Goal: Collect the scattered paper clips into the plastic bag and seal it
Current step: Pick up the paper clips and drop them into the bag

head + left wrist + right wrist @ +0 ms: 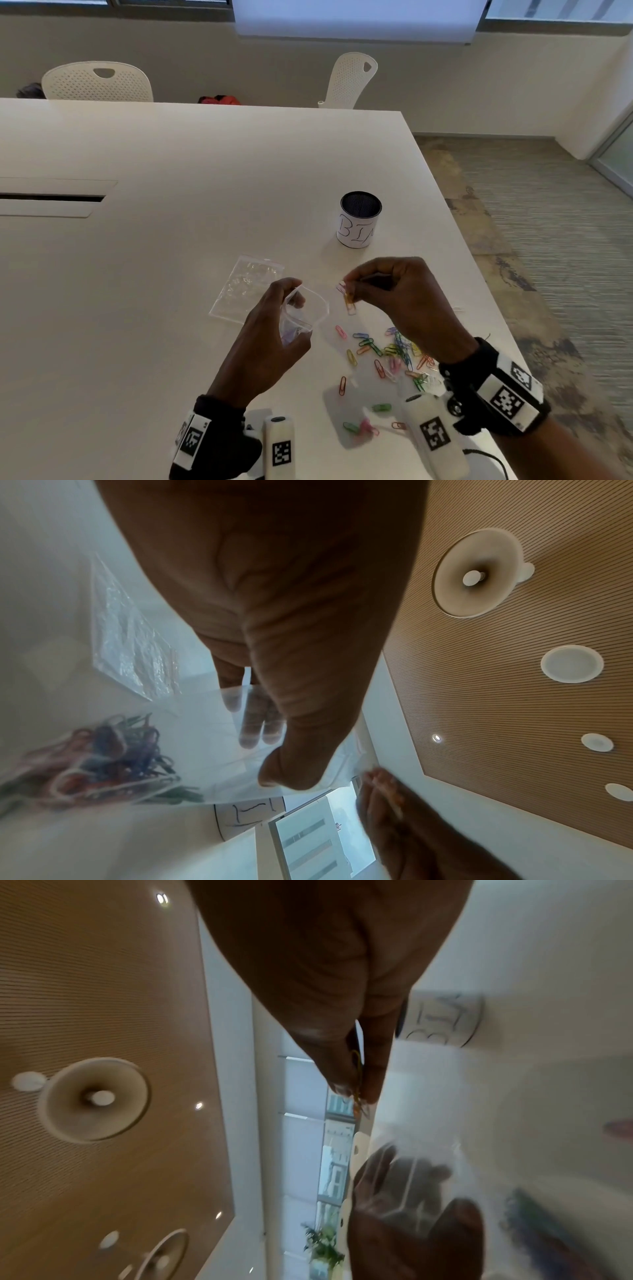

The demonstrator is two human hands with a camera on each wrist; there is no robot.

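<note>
Your left hand point(270, 346) grips the plastic bag point(305, 315) above the desk point(154, 274), its fingers point(251, 723) curled behind the film and thumb in front, mouth held agape; coloured clips already lie in its bottom. Your right hand point(407, 301) pinches a few paper clips point(347, 296) between thumb and fingertips, just beside the bag's mouth and level with it. The scattered paper clips point(387, 356) lie on the desk near its right edge, beneath your right wrist, trailing toward the near edge. A second clear bag point(246, 287) lies flat beyond your left hand; a labelled mesh cup point(359, 219) stands farther back toward the right edge
</note>
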